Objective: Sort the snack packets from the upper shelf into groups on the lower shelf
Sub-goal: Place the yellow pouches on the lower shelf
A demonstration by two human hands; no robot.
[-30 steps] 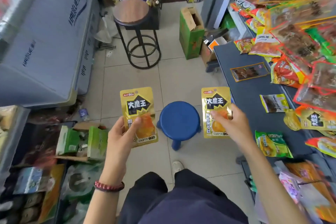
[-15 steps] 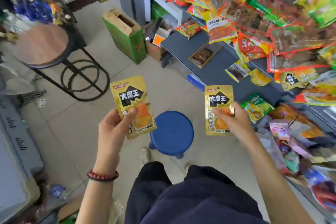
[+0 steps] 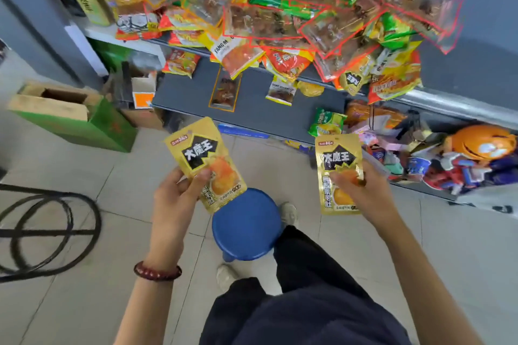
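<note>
Now our left hand [image 3: 175, 199] and right hand [image 3: 364, 190] each pinch a gold packet [image 3: 206, 162], [image 3: 337, 173]; light, crinkly, slippery, best gripped mid-body.

The left gold packet [image 3: 201, 151] and right gold packet [image 3: 336, 158] read 大魔王.

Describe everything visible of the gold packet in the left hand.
The gold packet is a glossy, foil-like pouch with a black jagged label bearing white characters, a red logo at its top corner and an orange food picture. Held in the air, front to the camera, top tilted left. The left hand grips its lower half, thumb across the front.
</note>
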